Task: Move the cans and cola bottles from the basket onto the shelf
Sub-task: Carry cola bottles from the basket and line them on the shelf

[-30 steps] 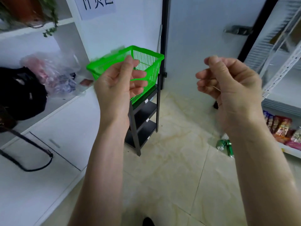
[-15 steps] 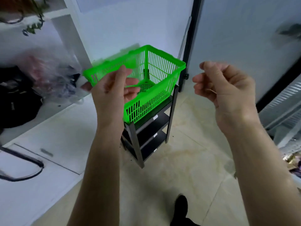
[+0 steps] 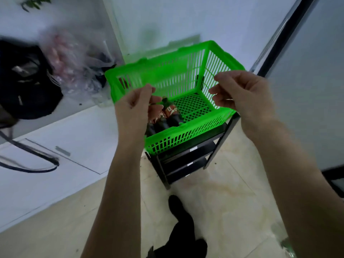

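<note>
A green plastic basket (image 3: 186,136) sits on top of a small black rack (image 3: 188,161) against the wall. Dark cola bottles (image 3: 170,116) with red labels lie in its near left corner; I see no cans inside. My left hand (image 3: 134,108) hovers in front of that corner, fingers curled, holding nothing and partly hiding the bottles. Over the basket's right rim, my right hand (image 3: 242,92) is also raised and curled, with nothing in it.
A white counter on the left holds a black bag (image 3: 28,84) and a clear plastic bag (image 3: 70,62). A dark door frame (image 3: 290,30) runs up the right. My shoe (image 3: 180,216) stands on the tiled floor below the rack. Something green and blurred (image 3: 287,246) lies at the lower right.
The view has swung left and closer, bringing the basket under my hands and its inside with the bottles into sight. Both hands stay curled and hold nothing.
</note>
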